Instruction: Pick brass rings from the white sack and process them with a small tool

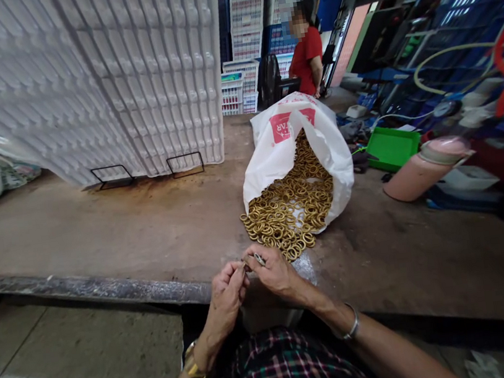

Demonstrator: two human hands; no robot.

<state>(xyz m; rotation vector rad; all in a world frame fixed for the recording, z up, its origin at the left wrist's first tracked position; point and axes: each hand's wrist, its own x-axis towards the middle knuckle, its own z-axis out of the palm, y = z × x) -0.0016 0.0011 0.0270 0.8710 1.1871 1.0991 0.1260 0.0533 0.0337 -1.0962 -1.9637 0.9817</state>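
Close together at the table's front edge, my two hands meet with the fingertips pinched. My left hand (228, 289) is closed, its thumb and forefinger pressed on something too small to name. Also closed, my right hand (273, 272) touches it from the right. A small shiny metal piece (259, 259) shows at the right hand's fingers; whether it is held or worn, I cannot tell. Just beyond them, many brass-coloured rings (279, 219) spill from the mouth of a white plastic sack (335, 140) with red print, which lies on the table.
White ribbed plastic trays (160, 70) stand upright in black wire holders (185, 166) on the brown table (154, 228). To the right are a green tray (394, 148) and a pink bottle (423, 171). A person in red (308, 56) stands behind, near stacked crates (248, 27).
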